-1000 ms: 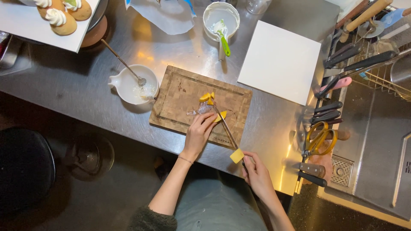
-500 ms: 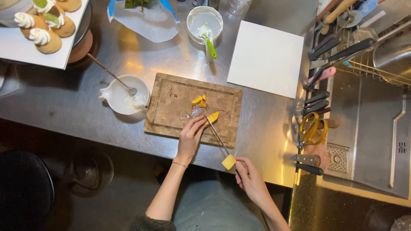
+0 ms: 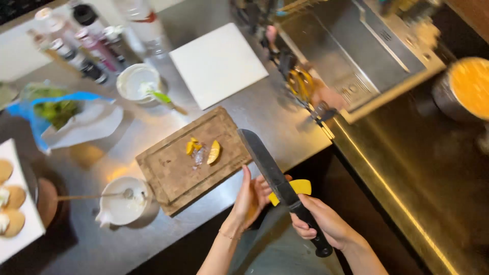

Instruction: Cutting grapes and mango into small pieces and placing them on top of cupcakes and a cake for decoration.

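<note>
Right hand [image 3: 326, 224] fingers wrapped on black handle of long dark-bladed knife [image 3: 270, 168]; blade points away toward wooden cutting board [image 3: 173, 173]. Left hand [image 3: 250, 198] pinches yellow wedge-shaped piece [image 3: 298, 187], touching blade side.

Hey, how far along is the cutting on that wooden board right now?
Done: a few yellow fruit pieces lie cut on the wooden board. In hand: the right hand holds the knife, blade up off the board; the left hand sits beside a yellow piece. Left: that piece looks uncut.
</note>
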